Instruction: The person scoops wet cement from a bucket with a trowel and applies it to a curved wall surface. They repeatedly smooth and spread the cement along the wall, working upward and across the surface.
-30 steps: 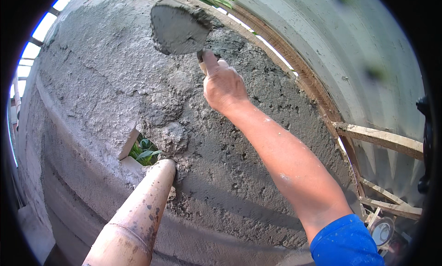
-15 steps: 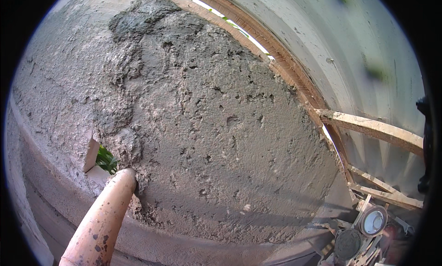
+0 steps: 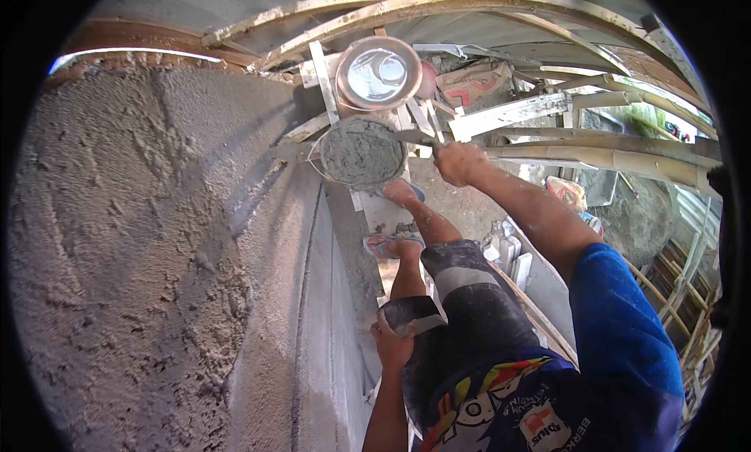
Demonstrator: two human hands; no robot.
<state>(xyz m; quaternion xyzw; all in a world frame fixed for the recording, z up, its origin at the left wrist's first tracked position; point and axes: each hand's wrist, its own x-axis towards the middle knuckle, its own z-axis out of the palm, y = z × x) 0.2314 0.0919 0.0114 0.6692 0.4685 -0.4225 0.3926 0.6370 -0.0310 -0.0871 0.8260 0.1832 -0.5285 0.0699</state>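
My right hand [image 3: 455, 161] grips a trowel [image 3: 415, 139], its blade at the rim of a bucket of wet grey mortar [image 3: 358, 156]. My left hand [image 3: 391, 339] is closed on a dark, flat rectangular board [image 3: 411, 314] beside my thigh. Just beyond the mortar sits a round metal-coloured bucket [image 3: 377, 70] with a pale, shiny inside. A rough, freshly plastered wall [image 3: 133, 241] fills the left side of the view. My feet in sandals [image 3: 395, 245] stand below the mortar bucket on a pale, dirty surface.
Timber beams and bamboo poles [image 3: 594, 159] cross the top and right. Torn sacks [image 3: 473, 84], a heap of grey sand [image 3: 637, 225], loose sticks [image 3: 688, 272] and several pale offcuts [image 3: 508, 256] lie around. A narrow ledge [image 3: 328, 311] runs along the wall's foot.
The view has swung from the wall down to my feet. My right hand with the trowel has moved from high on the wall to the mortar bucket. My left hand has come into view.
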